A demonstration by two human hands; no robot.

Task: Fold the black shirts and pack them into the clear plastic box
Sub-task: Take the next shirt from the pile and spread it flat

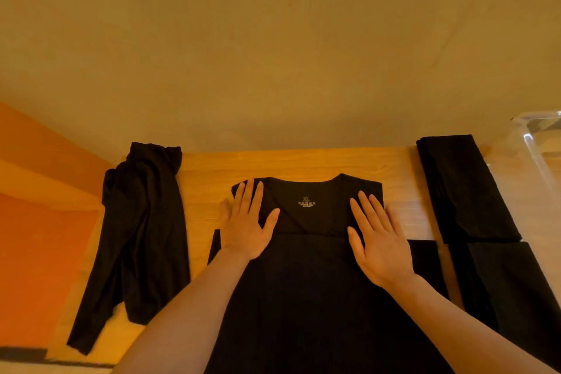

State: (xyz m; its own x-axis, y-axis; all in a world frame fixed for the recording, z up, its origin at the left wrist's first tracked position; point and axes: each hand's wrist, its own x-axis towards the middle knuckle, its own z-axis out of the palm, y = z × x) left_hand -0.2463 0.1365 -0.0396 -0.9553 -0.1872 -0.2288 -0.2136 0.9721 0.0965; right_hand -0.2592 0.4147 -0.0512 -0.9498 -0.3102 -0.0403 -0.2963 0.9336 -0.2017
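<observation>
Head view: a black shirt (306, 267) lies flat at the middle of the wooden bench (273, 164), collar toward 12 o'clock with its size label showing, and both hands rest on it. The left hand (246, 227) lies palm down on the shoulder at 10 o'clock of the label, fingers straight and spread; the right hand (379, 240) lies likewise at 3 o'clock, so neither grip pinches any cloth. At 9 o'clock a crumpled shirt (142, 237) waits unfolded, one sleeve trailing toward 7 o'clock. At 3 o'clock lie two folded shirts: a far one (464, 188) and a near one (513, 285), just beside each other. The clear box (543, 142) shows only partly at 2 o'clock, near the far folded shirt; whether anything is in it cannot be told. The step in hand looks like smoothing the middle shirt flat. Next, likely, each side must be pinched and turned inward, keeping the edges straight.
</observation>
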